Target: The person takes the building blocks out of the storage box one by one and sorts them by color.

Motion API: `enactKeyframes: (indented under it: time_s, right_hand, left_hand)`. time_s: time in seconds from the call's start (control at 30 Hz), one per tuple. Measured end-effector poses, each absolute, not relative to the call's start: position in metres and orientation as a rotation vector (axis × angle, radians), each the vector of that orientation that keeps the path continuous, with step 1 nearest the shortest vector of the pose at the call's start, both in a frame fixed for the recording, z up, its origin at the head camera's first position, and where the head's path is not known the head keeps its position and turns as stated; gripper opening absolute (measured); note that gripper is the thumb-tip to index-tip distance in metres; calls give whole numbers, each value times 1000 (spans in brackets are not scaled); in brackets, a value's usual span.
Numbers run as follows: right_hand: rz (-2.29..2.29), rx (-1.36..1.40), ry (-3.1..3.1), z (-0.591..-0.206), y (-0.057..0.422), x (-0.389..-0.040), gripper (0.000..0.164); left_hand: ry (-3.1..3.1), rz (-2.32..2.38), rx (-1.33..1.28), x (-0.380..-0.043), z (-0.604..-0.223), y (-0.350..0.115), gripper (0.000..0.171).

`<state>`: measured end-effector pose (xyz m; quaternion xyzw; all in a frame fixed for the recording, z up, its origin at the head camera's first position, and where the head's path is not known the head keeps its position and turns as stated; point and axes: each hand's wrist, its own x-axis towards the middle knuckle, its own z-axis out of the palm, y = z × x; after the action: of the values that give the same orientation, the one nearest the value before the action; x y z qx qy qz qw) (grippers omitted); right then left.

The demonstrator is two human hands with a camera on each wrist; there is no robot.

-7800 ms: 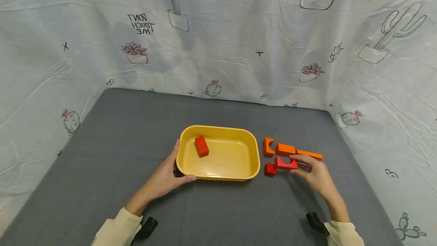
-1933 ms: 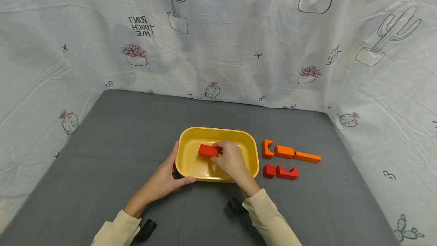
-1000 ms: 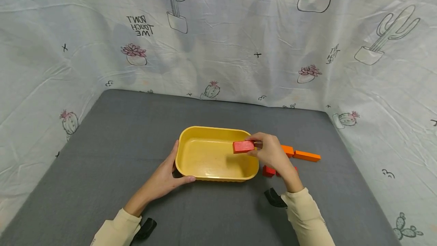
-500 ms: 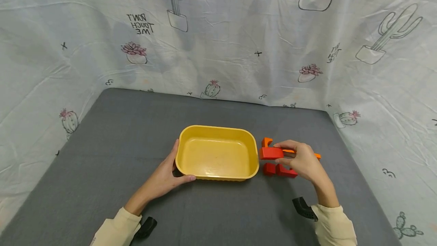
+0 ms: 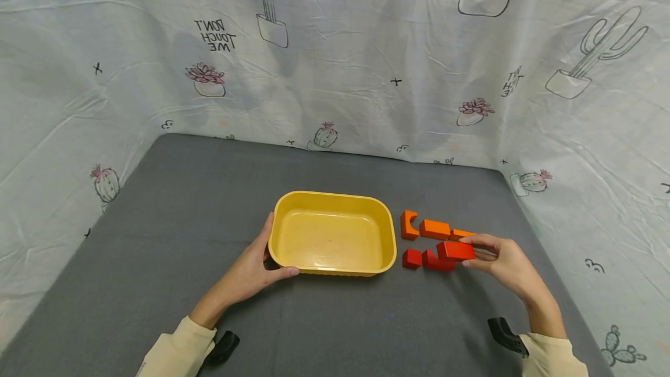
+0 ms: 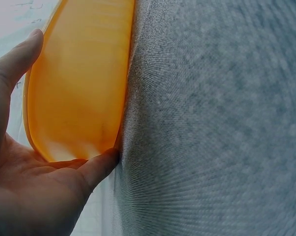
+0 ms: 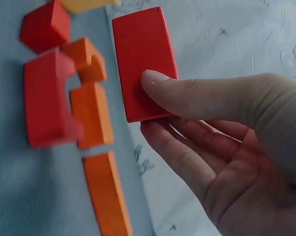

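Observation:
A yellow plastic tub (image 5: 331, 195) stands mid-table, its inside bare. My left hand (image 5: 255, 271) grips its left end, the thumb at the near side and the fingers round the far side; the left wrist view shows the thumb on the rim of the tub (image 6: 81, 83). To the right, my right hand (image 5: 508, 263) pinches a red rectangular block (image 5: 454, 251) between thumb and fingers, held up above the table. Below it, partly covered in the head view, lies a red block with a curved notch (image 5: 435, 262). A red cube (image 5: 412, 258) lies to its left.
Behind the red pieces runs a row of orange blocks: a notched arch block (image 5: 407, 227), a rectangular block (image 5: 435, 228) and a long thin strip (image 5: 460, 234), partly behind the right hand. Grey cloth (image 5: 209, 191) covers the table, and patterned curtains (image 5: 335, 45) hang round it.
My right hand has lifted the red rectangular block out of the tub and carried it right, over the loose blocks. Earlier it set down the notched red block. The left hand has stayed on the tub.

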<state>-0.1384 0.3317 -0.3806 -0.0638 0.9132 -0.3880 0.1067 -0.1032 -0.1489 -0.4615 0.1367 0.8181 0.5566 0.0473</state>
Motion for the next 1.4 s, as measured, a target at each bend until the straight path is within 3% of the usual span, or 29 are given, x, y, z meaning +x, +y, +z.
enactKeyframes:
  time_s: [0.23,0.63,1.17,1.4]
  right_hand:
    - [-1048,-117,2737,-391,352,-133,49]
    - [-984,38,2715,-415,398,-123,61]
    - [-889,-67,2789,-435,383,-139,48]
    - [-909,26,2773,-441,382,-138,53]
  left_hand:
    - [2486,1722,440,-103,-465,-151,122]
    - [2462,1733,442,-105,-468,-148,122]
    - [2478,1733,432,-106,-470,-151,120]
    - [2465,1751,446,-105,-469,-151,122]
